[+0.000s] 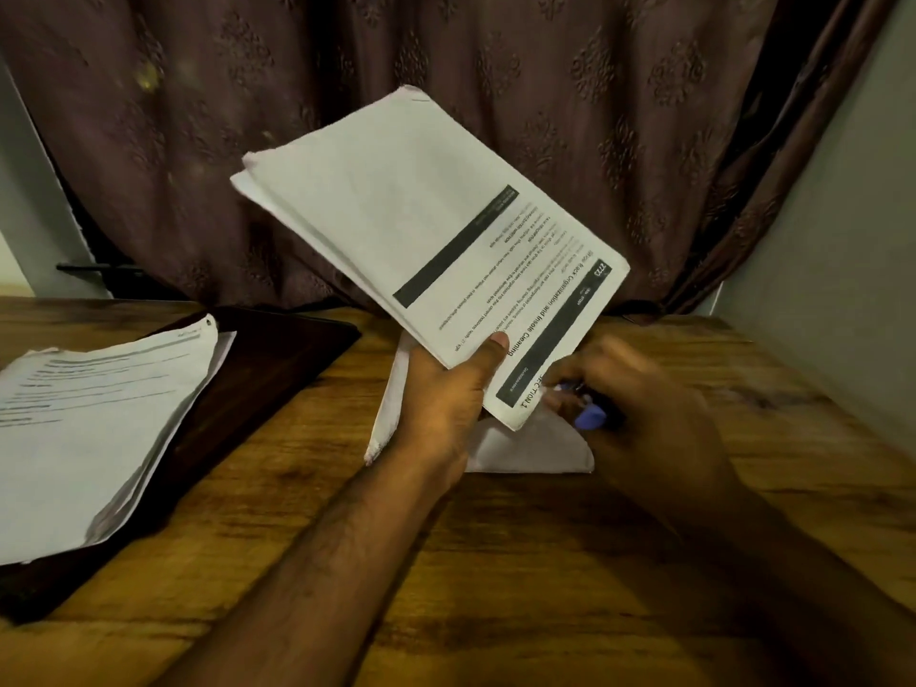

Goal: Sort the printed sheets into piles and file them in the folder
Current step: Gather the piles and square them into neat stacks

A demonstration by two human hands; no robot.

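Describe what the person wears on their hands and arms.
Nothing shows: the left hand and right hand are bare, without gloves, rings or a watch, and both forearms are uncovered to the picture's lower edge, no sleeve in view. The right hand is motion-blurred.

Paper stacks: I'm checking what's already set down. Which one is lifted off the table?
The stack of sheets gripped by the left hand, headed "Cleaning", is raised; the other pile lies on the dark folder.

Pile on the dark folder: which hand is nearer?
Left. The left hand holds the stack of sheets just right of the pile on the folder; the right hand, with a blue object, is farther right.
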